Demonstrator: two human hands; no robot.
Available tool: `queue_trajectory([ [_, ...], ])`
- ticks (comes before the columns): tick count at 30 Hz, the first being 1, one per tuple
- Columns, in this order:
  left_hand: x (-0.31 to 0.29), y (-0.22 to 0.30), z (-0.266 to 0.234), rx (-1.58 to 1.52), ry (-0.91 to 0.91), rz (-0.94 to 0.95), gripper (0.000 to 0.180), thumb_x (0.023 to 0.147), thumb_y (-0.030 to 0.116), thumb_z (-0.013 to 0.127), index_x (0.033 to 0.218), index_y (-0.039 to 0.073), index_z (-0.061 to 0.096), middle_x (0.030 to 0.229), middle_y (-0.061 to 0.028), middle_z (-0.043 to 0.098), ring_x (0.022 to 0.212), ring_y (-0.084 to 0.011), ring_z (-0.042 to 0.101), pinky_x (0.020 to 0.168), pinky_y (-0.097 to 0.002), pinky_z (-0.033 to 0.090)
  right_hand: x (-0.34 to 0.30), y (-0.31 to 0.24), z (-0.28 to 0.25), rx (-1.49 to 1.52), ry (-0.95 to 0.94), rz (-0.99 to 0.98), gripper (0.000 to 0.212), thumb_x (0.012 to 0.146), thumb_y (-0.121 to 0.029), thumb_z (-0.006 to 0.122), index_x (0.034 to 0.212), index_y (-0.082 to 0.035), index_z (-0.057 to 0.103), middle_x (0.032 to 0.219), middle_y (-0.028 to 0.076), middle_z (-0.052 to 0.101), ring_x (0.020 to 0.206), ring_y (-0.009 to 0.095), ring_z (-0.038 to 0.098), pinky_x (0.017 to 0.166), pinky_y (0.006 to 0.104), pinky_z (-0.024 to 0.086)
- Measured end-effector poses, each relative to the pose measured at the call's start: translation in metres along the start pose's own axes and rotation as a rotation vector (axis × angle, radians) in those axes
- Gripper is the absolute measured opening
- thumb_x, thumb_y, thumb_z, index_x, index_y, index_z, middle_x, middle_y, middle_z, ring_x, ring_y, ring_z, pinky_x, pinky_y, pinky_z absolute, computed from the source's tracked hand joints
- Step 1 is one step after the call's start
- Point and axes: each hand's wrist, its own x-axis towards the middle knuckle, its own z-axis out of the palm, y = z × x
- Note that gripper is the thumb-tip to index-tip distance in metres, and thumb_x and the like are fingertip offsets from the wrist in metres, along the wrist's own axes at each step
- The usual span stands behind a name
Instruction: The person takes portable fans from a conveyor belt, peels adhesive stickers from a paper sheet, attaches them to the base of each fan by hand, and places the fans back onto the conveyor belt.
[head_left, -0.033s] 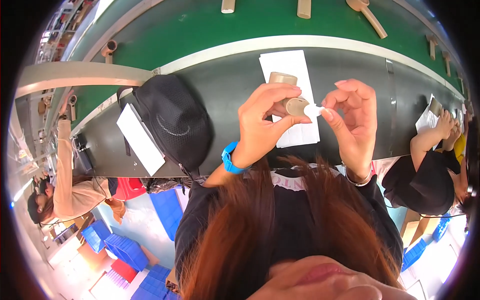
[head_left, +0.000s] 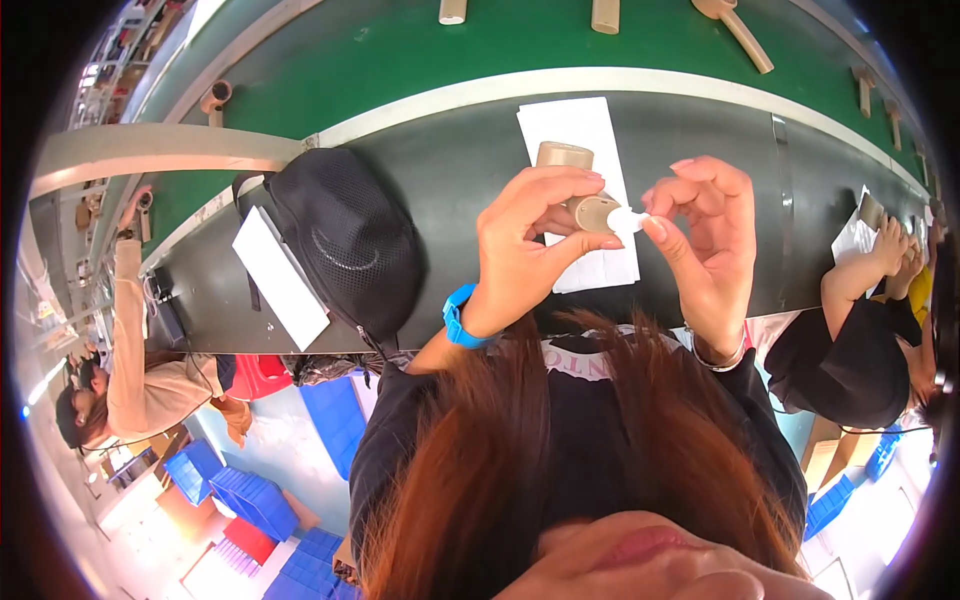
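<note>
My left hand (head_left: 530, 225) is wrapped round a beige hair dryer body (head_left: 566, 155), one rounded part showing above the fingers. Its oval end (head_left: 596, 213) points right, between my thumb and fingers; my hand covers the middle. At that end a small white piece (head_left: 626, 220) touches or overlaps the beige surface; its exact kind is unclear. The thumb and a finger of my right hand (head_left: 705, 225) pinch the white piece's right side, the other fingers curled above. Under both hands lie white paper sheets (head_left: 575, 122) on the dark bench (head_left: 460, 150).
To the left sit a black mesh bag (head_left: 345, 245) and a white sheet (head_left: 280, 280). Beyond the bench's pale rail, beige hair dryers (head_left: 735, 35) lie on a green belt (head_left: 380, 75). Other people work at the left and right (head_left: 840, 340). Blue crates (head_left: 250, 500) stand behind.
</note>
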Motion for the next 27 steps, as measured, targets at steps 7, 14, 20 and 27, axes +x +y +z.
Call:
queue_trajectory([
  [7,-0.011,0.005,0.002,-0.302,-0.092,-0.137,0.042,0.070,-0.015,0.070,0.110,-0.005,0.060,0.119,-0.0139,0.050,0.093,-0.0268,0.066,0.077,-0.0319,0.060,-0.011,-0.006,0.001,0.106,-0.016,0.127,0.039,0.083,0.009,0.061,0.114,-0.002,0.040,0.086,0.006,0.058,0.097,0.016,0.061,0.082,0.0288,0.048],
  [14,-0.015,0.004,-0.001,-0.407,-0.137,-0.215,0.042,0.072,-0.016,0.068,0.112,-0.005,0.060,0.122,-0.0145,0.049,0.095,-0.0248,0.065,0.078,-0.0315,0.060,-0.010,-0.014,-0.002,0.096,-0.082,0.180,0.032,0.084,0.008,0.060,0.109,-0.002,0.041,0.087,0.006,0.057,0.099,0.017,0.061,0.083,0.0294,0.050],
  [20,-0.016,0.004,-0.002,-0.411,-0.154,-0.215,0.042,0.073,-0.015,0.068,0.113,-0.005,0.060,0.121,-0.0146,0.049,0.094,-0.0235,0.065,0.077,-0.0309,0.060,-0.007,-0.021,-0.005,0.043,-0.112,0.228,0.031,0.083,0.008,0.061,0.105,-0.004,0.043,0.087,0.006,0.057,0.099,0.018,0.061,0.083,0.0293,0.051],
  [27,-0.017,0.005,0.000,-0.416,-0.145,-0.211,0.042,0.073,-0.014,0.068,0.113,-0.004,0.060,0.121,-0.0145,0.049,0.093,-0.0229,0.065,0.077,-0.0307,0.060,-0.005,-0.025,-0.006,-0.013,-0.130,0.259,0.032,0.082,0.009,0.061,0.103,-0.005,0.042,0.086,0.006,0.057,0.098,0.017,0.061,0.082,0.0279,0.049],
])
